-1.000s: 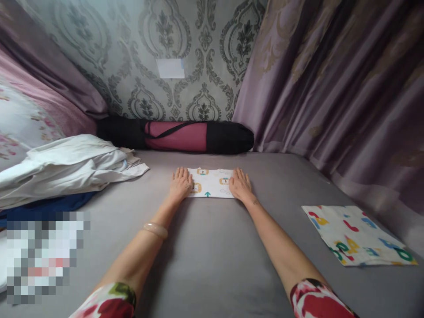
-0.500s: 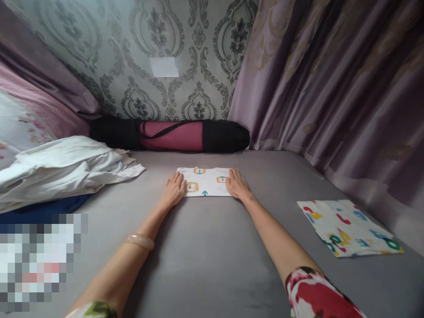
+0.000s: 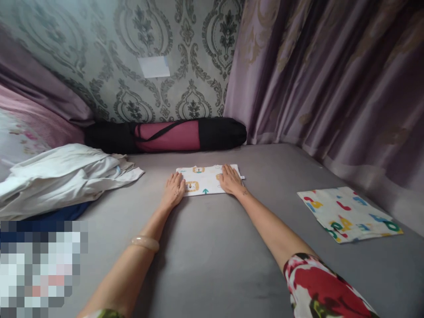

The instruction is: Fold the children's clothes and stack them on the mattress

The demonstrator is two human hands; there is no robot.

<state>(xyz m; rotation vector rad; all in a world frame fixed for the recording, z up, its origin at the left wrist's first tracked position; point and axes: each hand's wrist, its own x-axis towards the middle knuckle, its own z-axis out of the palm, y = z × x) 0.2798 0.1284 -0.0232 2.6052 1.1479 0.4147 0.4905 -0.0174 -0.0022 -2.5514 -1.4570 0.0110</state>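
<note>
A white folded cloth garment (image 3: 208, 181) with yellow lion prints and a green arrow lies flat on the grey sheet ahead of me. My left hand (image 3: 174, 189) rests palm down over its left edge, fingers stretched forward. On its right part my right hand (image 3: 231, 179) presses flat, fingers extended; a strip of cloth and a small white tag (image 3: 243, 177) show beyond it. Neither hand grips anything. What lies beneath the palms is hidden.
A folded cloth with colourful letters (image 3: 351, 214) lies to the right. Rumpled white clothes (image 3: 66, 172) are piled on the left over dark blue fabric (image 3: 62, 211). A black and maroon roll bag (image 3: 168, 134) lies along the wall. Purple curtains (image 3: 298, 79) hang at the right.
My right hand has slid a little left from the garment's right edge, so the tag now shows. My left hand stays at the left edge. The view has shifted slightly.
</note>
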